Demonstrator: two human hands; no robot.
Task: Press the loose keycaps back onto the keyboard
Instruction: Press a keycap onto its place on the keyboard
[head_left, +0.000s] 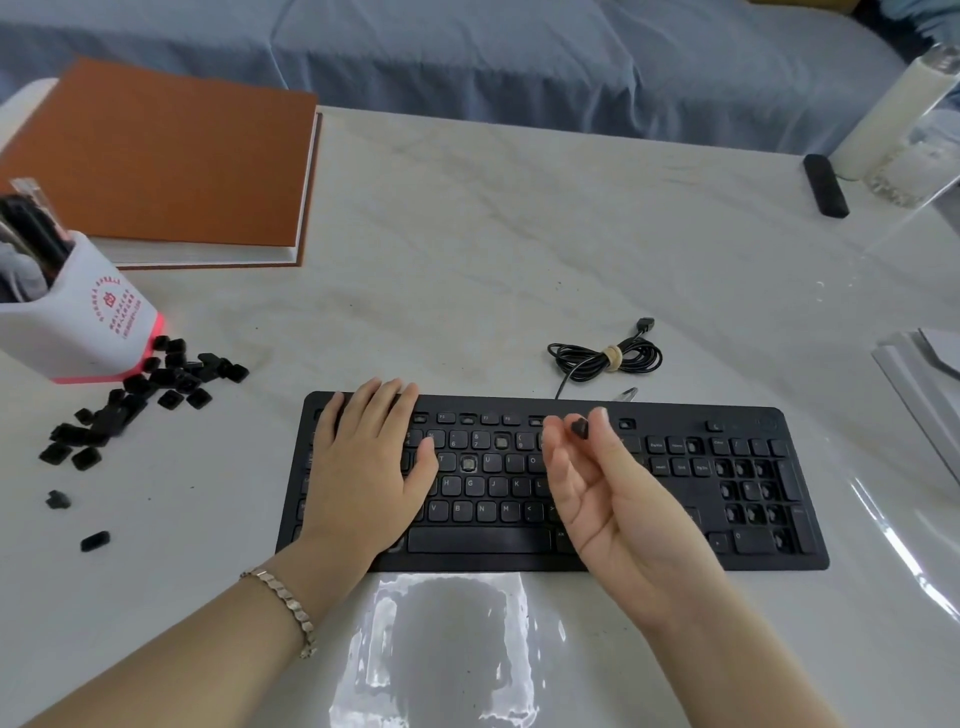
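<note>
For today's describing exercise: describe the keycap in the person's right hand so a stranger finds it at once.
Find the black keyboard. Over its middle, the right hand pinches one small keycap. It alone is held up; the other keycaps lie piled at left.

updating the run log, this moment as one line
left hand: flat on keyboard | right hand: pinching keycap above keyboard | loose keycaps: piled left of keyboard

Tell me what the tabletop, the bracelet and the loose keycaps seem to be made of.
The tabletop looks like marble or a marble-look slab, pale with grey veins, under a clear glossy film that wrinkles and glares near the front edge. The bracelet: likely metal, flat shiny silver-toned links. The loose keycaps: probably moulded plastic, matte black.
</note>
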